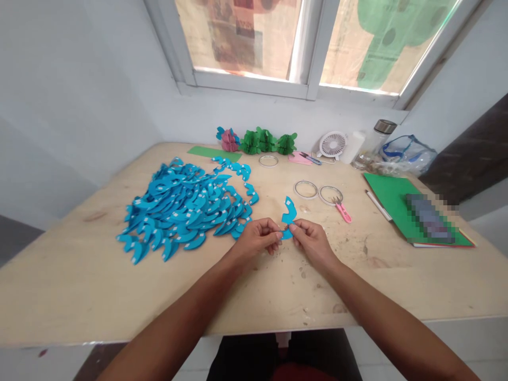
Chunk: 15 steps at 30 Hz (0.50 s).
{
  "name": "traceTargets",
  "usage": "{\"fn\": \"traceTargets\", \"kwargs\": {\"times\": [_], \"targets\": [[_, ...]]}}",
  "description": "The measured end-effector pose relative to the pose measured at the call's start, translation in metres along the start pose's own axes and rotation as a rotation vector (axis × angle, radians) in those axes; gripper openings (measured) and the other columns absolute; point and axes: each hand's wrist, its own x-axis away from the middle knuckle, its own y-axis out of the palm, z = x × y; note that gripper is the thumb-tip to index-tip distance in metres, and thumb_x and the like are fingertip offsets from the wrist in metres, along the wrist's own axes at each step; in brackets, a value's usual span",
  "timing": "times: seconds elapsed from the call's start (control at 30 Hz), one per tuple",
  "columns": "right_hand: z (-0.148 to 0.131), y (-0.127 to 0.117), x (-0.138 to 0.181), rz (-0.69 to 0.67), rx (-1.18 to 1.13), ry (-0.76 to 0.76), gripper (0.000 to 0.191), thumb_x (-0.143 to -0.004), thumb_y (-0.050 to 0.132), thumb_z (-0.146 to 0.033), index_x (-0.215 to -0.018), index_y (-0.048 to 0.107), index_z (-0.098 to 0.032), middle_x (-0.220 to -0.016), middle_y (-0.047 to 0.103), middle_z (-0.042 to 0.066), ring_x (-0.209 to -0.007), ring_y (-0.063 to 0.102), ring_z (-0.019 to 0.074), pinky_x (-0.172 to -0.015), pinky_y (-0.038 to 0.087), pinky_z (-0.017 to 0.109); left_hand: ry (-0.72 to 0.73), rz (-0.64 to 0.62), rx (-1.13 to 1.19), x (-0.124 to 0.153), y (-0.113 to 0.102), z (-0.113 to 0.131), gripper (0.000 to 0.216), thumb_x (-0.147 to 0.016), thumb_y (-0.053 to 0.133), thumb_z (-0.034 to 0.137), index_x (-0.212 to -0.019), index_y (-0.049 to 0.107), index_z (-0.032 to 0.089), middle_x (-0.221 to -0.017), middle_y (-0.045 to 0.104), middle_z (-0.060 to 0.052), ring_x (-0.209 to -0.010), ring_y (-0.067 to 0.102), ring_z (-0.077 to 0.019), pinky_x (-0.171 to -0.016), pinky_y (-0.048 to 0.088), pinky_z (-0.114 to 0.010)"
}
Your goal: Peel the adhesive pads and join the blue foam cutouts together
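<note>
Between my hands is a small curved blue paper piece (pixel 286 234), its two ends pinched by my fingers. My left hand (pixel 262 235) is closed on its left end. At the right end, my right hand (pixel 308 238) grips it between thumb and forefinger. Just beyond the fingers lies another blue paper piece (pixel 289 210) with a white square at its tip; whether the two pieces touch I cannot tell. A large heap of similar blue paper pieces (pixel 186 198), many bearing small white squares, spreads to the left of my left hand.
Tape rolls (pixel 306 189) and pink thread snips (pixel 343 210) lie beyond my right hand. Folded green paper shapes (pixel 264 141), a small white fan (pixel 333 144) and a bottle (pixel 377 140) stand along the wall. Green sheets (pixel 391 196) with a blurred object are at right.
</note>
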Motion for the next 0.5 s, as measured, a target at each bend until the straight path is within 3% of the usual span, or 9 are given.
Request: {"fn": "traceTargets", "kwargs": {"times": [0.2, 0.5], "targets": [[-0.0026, 0.0002, 0.0026, 0.0, 0.093, -0.109, 0.028, -0.08, 0.056, -0.042, -0.066, 0.062, -0.018, -0.047, 0.042, -0.004, -0.044, 0.035, 0.0098, -0.044, 0.026, 0.025, -0.145, -0.053, 0.182, 0.0026, -0.0035, 0.0032, 0.024, -0.062, 0.073, 0.026, -0.075, 0.058, 0.013, -0.056, 0.06, 0.0, -0.044, 0.053, -0.0075, -0.041, 0.038, -0.017], [-0.0002, 0.0, 0.0046, 0.008, 0.126, -0.206, 0.025, -0.082, 0.054, -0.038, -0.072, 0.065, -0.018, -0.051, 0.047, -0.002, -0.05, 0.042, 0.0119, -0.049, 0.032, 0.025, -0.157, -0.106, 0.233, 0.0028, -0.0058, 0.0044, 0.024, -0.062, 0.075, 0.027, -0.074, 0.058, 0.013, -0.055, 0.059, 0.0, -0.043, 0.052, -0.0069, -0.041, 0.037, -0.016]]}}
